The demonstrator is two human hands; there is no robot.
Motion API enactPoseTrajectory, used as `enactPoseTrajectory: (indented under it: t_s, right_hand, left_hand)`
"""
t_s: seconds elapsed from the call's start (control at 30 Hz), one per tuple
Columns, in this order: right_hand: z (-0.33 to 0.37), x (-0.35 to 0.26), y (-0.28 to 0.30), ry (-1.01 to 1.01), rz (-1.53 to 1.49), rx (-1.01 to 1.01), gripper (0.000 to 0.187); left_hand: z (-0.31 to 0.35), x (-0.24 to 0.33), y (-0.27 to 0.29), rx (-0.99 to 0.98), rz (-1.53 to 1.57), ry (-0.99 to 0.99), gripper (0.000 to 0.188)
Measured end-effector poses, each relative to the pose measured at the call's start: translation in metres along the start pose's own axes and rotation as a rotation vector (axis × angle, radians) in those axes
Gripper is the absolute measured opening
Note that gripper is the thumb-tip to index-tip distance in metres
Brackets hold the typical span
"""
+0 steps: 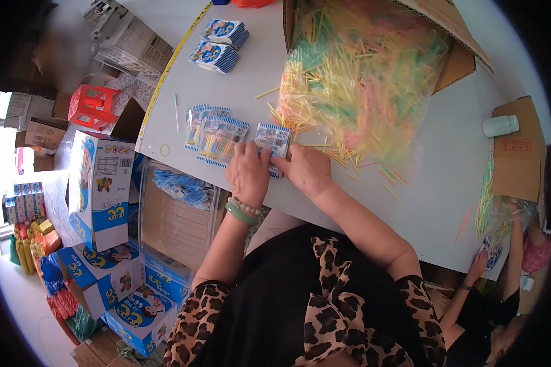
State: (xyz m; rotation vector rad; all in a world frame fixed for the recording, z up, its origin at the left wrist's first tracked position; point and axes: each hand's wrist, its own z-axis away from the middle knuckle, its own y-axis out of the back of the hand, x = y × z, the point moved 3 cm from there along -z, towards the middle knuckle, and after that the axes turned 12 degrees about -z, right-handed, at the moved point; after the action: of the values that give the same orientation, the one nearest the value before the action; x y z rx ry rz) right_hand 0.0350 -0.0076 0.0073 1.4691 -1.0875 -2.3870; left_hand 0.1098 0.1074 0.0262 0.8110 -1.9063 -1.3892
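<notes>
While both hands pinch one small packet (273,142) at frame centre, left hand (248,174) steadies it and right hand (307,169) grips its edge. Filled packets (217,137) lie just left; loose sticks (361,73) spill from a bag upper right, within reach.

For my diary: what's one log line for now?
left hand: on small packet | right hand: on same packet | sticks bag: beside

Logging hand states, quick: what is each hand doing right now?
Left hand: closed on the small packet.
Right hand: closed on the same packet.
</notes>
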Motion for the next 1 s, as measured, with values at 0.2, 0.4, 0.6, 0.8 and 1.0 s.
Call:
enactPoseTrajectory:
  t_s: [0.2,0.4,0.6,0.8,1.0]
  right_hand:
    - [-0.002,0.014,-0.004,-0.094,-0.245,0.023,0.034]
    - [0.0,0.013,-0.001,-0.033,-0.207,0.039,0.034]
    - [-0.005,0.001,-0.002,-0.082,-0.096,0.053,0.031]
    - [-0.012,0.027,-0.009,-0.135,-0.353,0.032,0.021]
    - [-0.002,0.015,0.0,-0.055,-0.255,0.148,0.027]
  left_hand:
    - [0.005,-0.007,-0.001,0.011,0.221,0.083,0.037]
    - [0.0,-0.008,-0.003,-0.039,0.17,0.109,0.04]
    - [0.003,-0.019,-0.026,-0.131,0.329,0.053,0.035]
    - [0.008,-0.014,-0.014,-0.084,0.395,0.087,0.035]
    - [0.006,-0.013,-0.013,-0.079,0.279,0.019,0.034]
